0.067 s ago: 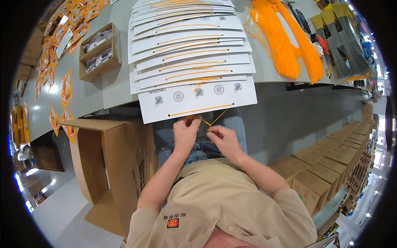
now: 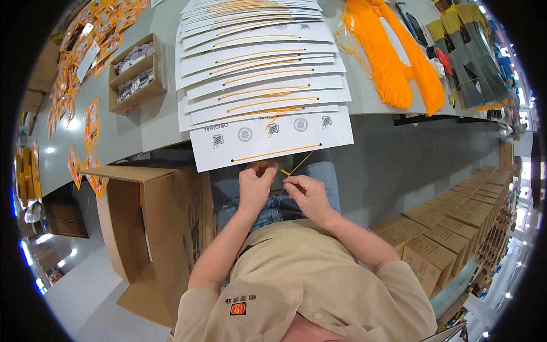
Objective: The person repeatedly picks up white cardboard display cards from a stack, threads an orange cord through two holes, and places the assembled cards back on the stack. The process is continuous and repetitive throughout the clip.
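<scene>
A thin yellow-orange cord [image 2: 302,163] hangs just below the lower edge of the frontmost white sheet [image 2: 268,145], at the centre of the frame. It slants down and left from near the sheet's right-hand hole to a bend, then up toward the left, making a shallow V. The left hand [image 2: 256,183] has its fingers curled shut, with the cord pinched at the fingertips; the right hand [image 2: 311,196] closes thumb and forefinger on the cord at the bend.

The sheet is flat and slightly tilted, with dark emblems and round marks across it and a straight run of cord between two black holes along its lower edge. Behind it, overlapping corded sheets [image 2: 256,61] reach the top of the frame.

The sheet juts past the front edge of the grey table [image 2: 122,134], over the person's jeans [image 2: 326,179]. Left of the hands, an open cardboard box [image 2: 171,228] stands near the left forearm. To the right, grey floor [image 2: 404,162] stretches between the table's edge and the rows of brown cartons [image 2: 430,256] at lower right, giving that side more room.
</scene>
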Demonstrator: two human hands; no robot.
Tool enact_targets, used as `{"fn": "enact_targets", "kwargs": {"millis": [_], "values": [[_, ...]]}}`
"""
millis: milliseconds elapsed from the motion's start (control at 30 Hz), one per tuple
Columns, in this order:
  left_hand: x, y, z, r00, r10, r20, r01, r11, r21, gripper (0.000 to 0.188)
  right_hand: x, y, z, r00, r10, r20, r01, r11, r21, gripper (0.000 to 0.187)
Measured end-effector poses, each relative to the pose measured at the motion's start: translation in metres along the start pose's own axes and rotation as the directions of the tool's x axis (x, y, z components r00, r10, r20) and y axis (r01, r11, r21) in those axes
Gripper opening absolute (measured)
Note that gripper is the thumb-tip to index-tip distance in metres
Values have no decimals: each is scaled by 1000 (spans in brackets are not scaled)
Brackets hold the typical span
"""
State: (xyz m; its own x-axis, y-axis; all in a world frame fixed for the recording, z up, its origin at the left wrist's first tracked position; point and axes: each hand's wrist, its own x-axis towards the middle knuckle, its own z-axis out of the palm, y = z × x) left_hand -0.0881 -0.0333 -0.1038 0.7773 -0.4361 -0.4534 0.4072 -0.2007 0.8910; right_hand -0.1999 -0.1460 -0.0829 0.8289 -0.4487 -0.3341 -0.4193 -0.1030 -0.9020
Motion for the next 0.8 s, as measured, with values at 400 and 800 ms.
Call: {"fn": "enact_targets", "kwargs": {"millis": [400,800], "values": [[6,-18,3,996,-67,53,81,940,-331,9,13,-11,-5,906,-415,-80,411,909,-64,14],[-14,60,-9,982,156,111,-33,709,-704,38,18,36,-113,807,-544,-232,430,809,-400,10]]}}
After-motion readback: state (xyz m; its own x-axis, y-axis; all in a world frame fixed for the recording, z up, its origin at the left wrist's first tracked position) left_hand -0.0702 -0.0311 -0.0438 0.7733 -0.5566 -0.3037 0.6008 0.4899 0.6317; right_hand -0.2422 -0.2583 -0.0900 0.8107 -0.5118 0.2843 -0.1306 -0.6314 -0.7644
